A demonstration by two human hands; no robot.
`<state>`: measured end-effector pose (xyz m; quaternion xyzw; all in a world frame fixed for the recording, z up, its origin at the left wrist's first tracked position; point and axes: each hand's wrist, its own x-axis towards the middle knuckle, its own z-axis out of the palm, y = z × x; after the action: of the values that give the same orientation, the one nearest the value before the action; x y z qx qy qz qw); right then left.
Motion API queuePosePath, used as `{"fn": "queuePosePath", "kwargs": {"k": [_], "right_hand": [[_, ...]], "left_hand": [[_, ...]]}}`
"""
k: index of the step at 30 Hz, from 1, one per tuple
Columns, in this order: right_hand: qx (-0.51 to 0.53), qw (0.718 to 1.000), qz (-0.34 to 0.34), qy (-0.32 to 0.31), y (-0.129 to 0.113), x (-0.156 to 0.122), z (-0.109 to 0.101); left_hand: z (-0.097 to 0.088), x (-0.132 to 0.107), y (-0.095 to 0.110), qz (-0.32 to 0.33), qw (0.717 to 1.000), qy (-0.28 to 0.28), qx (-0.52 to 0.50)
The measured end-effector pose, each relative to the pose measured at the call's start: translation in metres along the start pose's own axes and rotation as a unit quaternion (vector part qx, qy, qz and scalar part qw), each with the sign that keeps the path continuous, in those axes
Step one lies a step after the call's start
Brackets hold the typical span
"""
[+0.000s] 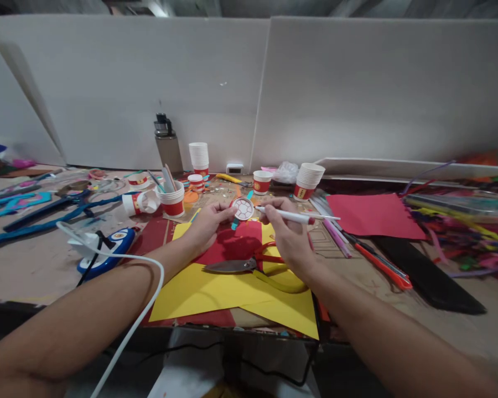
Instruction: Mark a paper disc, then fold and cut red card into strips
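Note:
Between the thumb and fingers of my left hand [206, 228] is a small round white disc [244, 209] with reddish cell-like lines drawn on it. Teal pieces [234, 224] stick out at its edge. My right hand [292, 243] grips a white marker [289, 215], its tip close to the disc's right edge; I cannot tell whether it touches. Below both hands, scissors [232, 266] with red and yellow handles lie on red paper [222, 249] and yellow sheets [191, 293].
A paper cup with sticks [174, 205] and a tipped cup [133, 203] are left. Cup stacks [199, 155] [309, 179] and a bottle [169, 149] stand behind. At right lie red paper [373, 214], a cutter [384, 268] and a black strip [431, 276]. A white cable [160, 276] crosses my left arm.

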<state>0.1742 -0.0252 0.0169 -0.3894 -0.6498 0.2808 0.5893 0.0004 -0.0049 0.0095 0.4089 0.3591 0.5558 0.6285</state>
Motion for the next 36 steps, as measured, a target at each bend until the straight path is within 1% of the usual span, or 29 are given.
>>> {"fn": "queuePosePath", "kwargs": {"k": [2,5,8,11,14,16,19,22,24,27,29,31,34,36], "right_hand": [[-0.052,0.997,-0.052,-0.019,-0.004,-0.004,0.002],[-0.128,0.984,-0.117,-0.030,-0.006,-0.007,0.003],[-0.160,0.976,-0.144,-0.037,-0.005,-0.007,0.001],[-0.127,0.983,-0.125,-0.035,-0.003,-0.006,-0.001],[-0.037,0.997,-0.071,-0.006,-0.002,-0.002,-0.003],[0.004,0.999,-0.039,0.017,-0.001,0.001,-0.004],[-0.015,0.999,-0.029,0.035,-0.002,0.006,-0.006],[-0.067,0.995,-0.052,0.047,-0.004,0.008,-0.008],[-0.088,0.993,-0.073,0.039,-0.005,0.009,-0.010],[-0.129,0.987,-0.093,0.001,-0.006,0.010,-0.013],[-0.154,0.982,-0.101,-0.041,-0.006,0.011,-0.015],[-0.171,0.975,-0.109,-0.094,-0.006,0.011,-0.016],[-0.180,0.963,-0.098,-0.172,-0.004,0.010,-0.015],[-0.152,0.965,-0.054,-0.206,-0.001,0.010,-0.013]], "left_hand": [[0.001,-0.002,-0.001,-0.001,1.000,-0.013,-0.010],[0.002,-0.003,-0.004,0.006,1.000,-0.019,-0.021],[0.002,-0.002,-0.007,0.021,0.999,-0.014,-0.026],[0.001,-0.001,-0.009,0.030,0.999,-0.013,-0.031],[-0.001,0.000,-0.009,0.031,0.999,-0.019,-0.038],[-0.003,0.001,-0.009,0.030,0.999,-0.016,-0.039],[-0.004,0.001,-0.008,0.035,0.999,-0.018,-0.035],[-0.005,0.001,-0.007,0.030,0.999,-0.027,-0.010],[-0.005,0.000,-0.005,0.021,0.999,-0.038,0.023],[-0.008,0.000,-0.001,0.028,0.991,-0.068,0.114],[-0.011,0.002,0.001,0.036,0.977,-0.090,0.188],[-0.014,0.004,0.003,0.036,0.964,-0.113,0.238],[-0.017,0.006,0.005,0.037,0.955,-0.143,0.259],[-0.018,0.006,0.007,0.036,0.954,-0.147,0.258]]}}
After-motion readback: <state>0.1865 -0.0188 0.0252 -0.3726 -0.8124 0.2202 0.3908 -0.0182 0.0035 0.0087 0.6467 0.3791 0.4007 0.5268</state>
